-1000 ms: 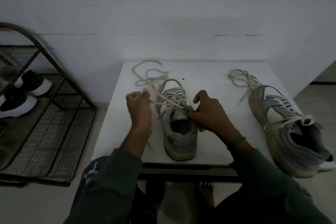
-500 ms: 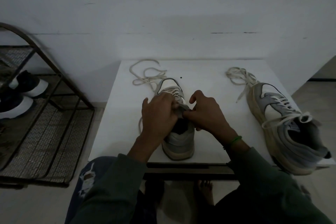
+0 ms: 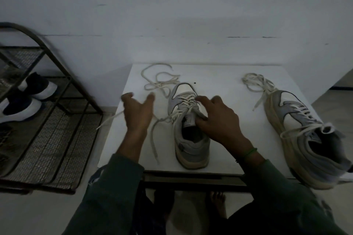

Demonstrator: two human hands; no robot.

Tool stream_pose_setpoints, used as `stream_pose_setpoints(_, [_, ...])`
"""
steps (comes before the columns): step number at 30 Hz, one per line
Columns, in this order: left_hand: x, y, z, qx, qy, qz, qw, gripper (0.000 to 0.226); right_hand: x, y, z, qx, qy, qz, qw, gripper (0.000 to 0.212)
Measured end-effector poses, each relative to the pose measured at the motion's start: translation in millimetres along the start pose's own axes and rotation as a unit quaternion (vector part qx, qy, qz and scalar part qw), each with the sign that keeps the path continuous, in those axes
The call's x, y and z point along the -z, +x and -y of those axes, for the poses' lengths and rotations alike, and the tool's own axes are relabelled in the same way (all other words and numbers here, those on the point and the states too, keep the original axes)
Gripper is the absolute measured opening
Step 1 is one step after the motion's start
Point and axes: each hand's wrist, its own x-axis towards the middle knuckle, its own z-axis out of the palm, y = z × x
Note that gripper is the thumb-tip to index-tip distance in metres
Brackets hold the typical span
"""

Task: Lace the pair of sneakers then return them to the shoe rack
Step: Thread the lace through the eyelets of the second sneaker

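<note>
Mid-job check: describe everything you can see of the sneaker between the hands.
The sneaker is grey and off-white, leather-like, with a thick tan sole. It stands upright on the white table, toe toward the wall. A cream lace crosses its front eyelets; loose ends trail left over the table. The right hand grips its tongue; the left hand is open beside it, not touching.

the white desk carries a middle sneaker and a right sneaker near its right edge, pale laces strewn toward the wall
</note>
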Motion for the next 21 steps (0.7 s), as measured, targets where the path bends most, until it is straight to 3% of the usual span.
stream_pose_setpoints(2, [-2.7, -25.2, -5.7, -0.17, 0.132, 0.039, 0.976, 0.037, -5.3, 1.3, 6.4, 0.079, -0.032, -0.042, 0.995, 0.039])
stream_pose_setpoints(4, [-3.4, -41.8, -6.5, -0.296, 0.224, 0.115, 0.921, 0.027, -12.0, 4.1, 9.0, 0.12, -0.04, -0.082, 0.989, 0.025])
stream_pose_setpoints(7, [-5.8, -45.0, -3.8, -0.34, 0.341, 0.165, 0.861, 0.031, -19.6, 7.2, 10.5, 0.119, -0.034, -0.115, 0.986, 0.018])
stream_pose_setpoints(9, [-6.5, -40.0, -3.0, -0.344, 0.362, 0.175, 0.849, 0.033, -20.3, 10.5, 9.4, 0.118, 0.002, -0.113, 0.987, 0.013])
stream_pose_setpoints(11, [-6.7, -34.7, -1.7, -0.355, 0.344, 0.199, 0.846, 0.037, -16.0, 14.7, 4.7, 0.069, 0.139, -0.121, 0.98, 0.011])
stream_pose_setpoints(12, [-6.6, -33.0, -0.7, -0.361, 0.337, 0.21, 0.844, 0.038, -9.1, 17.9, 2.7, -0.017, 0.291, -0.117, 0.949, 0.01])
stream_pose_setpoints(13, [-6.9, -32.7, 0.0, -0.367, 0.331, 0.217, 0.842, 0.038, -4.1, 21.9, -0.6, -0.12, 0.463, -0.096, 0.873, 0.009])
stream_pose_setpoints(14, [-7.7, -33.6, 0.1, -0.37, 0.328, 0.22, 0.841, 0.038, -1.0, 25.0, -4.3, -0.206, 0.566, -0.064, 0.795, 0.007])
stream_pose_setpoints(15, [-8.8, -35.0, 0.1, -0.374, 0.326, 0.221, 0.84, 0.037, 1.1, 26.6, -6.5, -0.262, 0.586, -0.037, 0.766, 0.006])
stream_pose_setpoints(16, [-9.9, -36.2, -0.1, -0.375, 0.326, 0.223, 0.839, 0.035, -1.4, 28.9, -10.3, -0.279, 0.531, -0.035, 0.799, 0.009])
stream_pose_setpoints(18, [-12.1, -37.0, -1.8, -0.376, 0.339, 0.225, 0.832, 0.032, -6.5, 26.1, -14.3, -0.184, 0.328, -0.097, 0.921, 0.021])
stream_pose_setpoints(19, [-12.0, -38.4, -2.4, -0.379, 0.347, 0.225, 0.828, 0.03, -5.5, 23.3, -12.9, -0.085, 0.257, -0.124, 0.955, 0.027])
stream_pose_setpoints(21, [-11.6, -40.4, -2.4, -0.382, 0.352, 0.232, 0.823, 0.028, -4.3, 18.6, -3.7, 0.075, 0.117, -0.11, 0.984, 0.03])
